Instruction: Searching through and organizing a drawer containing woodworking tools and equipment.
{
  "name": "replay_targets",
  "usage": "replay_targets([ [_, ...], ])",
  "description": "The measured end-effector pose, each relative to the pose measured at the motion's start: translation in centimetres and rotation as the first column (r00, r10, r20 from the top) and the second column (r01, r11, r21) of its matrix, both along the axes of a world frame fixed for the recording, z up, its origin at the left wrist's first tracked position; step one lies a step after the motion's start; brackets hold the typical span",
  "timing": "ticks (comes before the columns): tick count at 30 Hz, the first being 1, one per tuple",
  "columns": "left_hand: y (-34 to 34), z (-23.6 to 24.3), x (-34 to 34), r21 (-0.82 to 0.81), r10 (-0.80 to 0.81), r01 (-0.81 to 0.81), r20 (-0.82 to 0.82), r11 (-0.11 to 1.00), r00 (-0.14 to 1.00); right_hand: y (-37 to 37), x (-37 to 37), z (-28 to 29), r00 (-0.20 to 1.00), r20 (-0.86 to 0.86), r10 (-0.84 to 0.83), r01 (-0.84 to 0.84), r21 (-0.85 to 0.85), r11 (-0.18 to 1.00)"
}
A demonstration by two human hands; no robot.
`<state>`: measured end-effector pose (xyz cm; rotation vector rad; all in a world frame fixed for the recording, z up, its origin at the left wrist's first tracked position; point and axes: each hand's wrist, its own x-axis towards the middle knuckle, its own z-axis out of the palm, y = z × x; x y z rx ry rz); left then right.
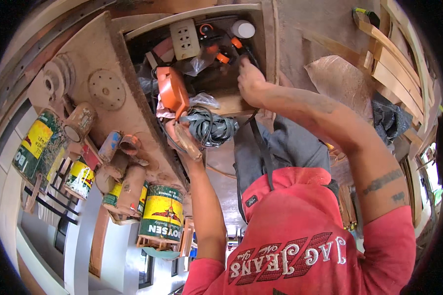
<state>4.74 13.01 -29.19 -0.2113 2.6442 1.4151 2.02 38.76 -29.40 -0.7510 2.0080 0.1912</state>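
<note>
My left hand (176, 133) is at the near left corner of an open wooden box (270, 54), closed around a short piece of wood (188, 141). Just beyond it, an orange plastic tool body (172, 91) stands along the box's left side. Beside that hand lies a bundle of dark cable (212, 127) wrapped in grey plastic. My right hand (251, 81) reaches into the right side of the box, its fingers bent at a black-and-orange tool (237, 44); the fingertips are partly hidden. Another orange-tipped black piece (223, 58) lies beside it.
In the box are a beige socket outlet (185, 39) and a white round lid (243, 29). To the left, a dusty board (147, 169) carries a perforated disc (107, 90), paint cans (161, 212) and rusty tins. Wooden planks (396, 73) and a black plastic bag (390, 118) are at the right.
</note>
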Motion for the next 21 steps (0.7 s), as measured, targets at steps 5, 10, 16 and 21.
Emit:
replay_targets([
  [5, -0.2, 0.6, -0.3, -0.190, 0.013, 0.003, 0.083, 0.982, 0.996, 0.6, 2.8, 3.5, 0.865, 0.313, -0.391, 0.489, -0.353, 0.798],
  [10, 1.2, 2.0, -0.6, -0.035, -0.025, 0.025, 0.008, 0.999, 1.000, -4.7, 7.5, 7.3, 0.468, 0.630, -0.620, 0.805, -0.593, 0.006],
  [16, 2.7, 3.4, -1.7, 0.105, -0.153, 0.161, -0.080, 0.981, 0.985, -7.0, 6.1, 5.8, 0.054, 0.605, -0.794, 0.846, -0.450, -0.285],
  [21, 9.0, 4.2, -1.8, -0.057, -0.118, 0.110, -0.171, 0.992, 0.978, -1.4, 4.8, 7.1, 0.051, 0.504, -0.862, 0.768, -0.571, -0.289],
])
